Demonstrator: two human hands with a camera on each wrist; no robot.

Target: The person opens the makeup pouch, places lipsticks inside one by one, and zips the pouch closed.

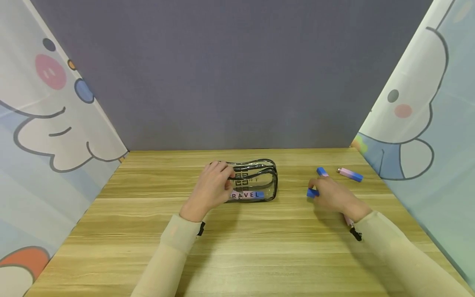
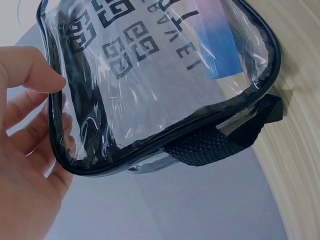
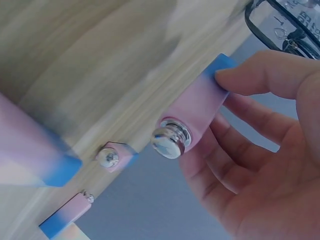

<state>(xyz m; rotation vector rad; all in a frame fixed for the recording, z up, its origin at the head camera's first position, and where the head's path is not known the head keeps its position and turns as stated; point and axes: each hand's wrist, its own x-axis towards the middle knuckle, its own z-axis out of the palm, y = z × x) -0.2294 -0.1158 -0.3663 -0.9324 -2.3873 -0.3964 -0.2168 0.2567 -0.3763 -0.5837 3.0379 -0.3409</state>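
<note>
My left hand (image 1: 211, 185) grips the black-trimmed edge of a clear travel pouch (image 2: 150, 100), thumb on one side and fingers on the other. Through its plastic wall a pink-and-blue stick (image 2: 216, 45) shows near the bottom, behind the printed letters. To the right, my right hand (image 1: 330, 194) pinches another pink-and-blue stick (image 3: 195, 105) at its blue end, between thumb and fingers. A silver knob (image 3: 170, 140) caps the pink end of this held stick. In the head view the hand hides most of it.
More such sticks lie around my right hand: one just behind it (image 1: 322, 171), one farther right (image 1: 350, 174), and one partly under my right wrist (image 1: 348, 220). A grey panel (image 1: 237, 74) stands behind the wooden table (image 1: 259, 251), with printed curtains on both sides.
</note>
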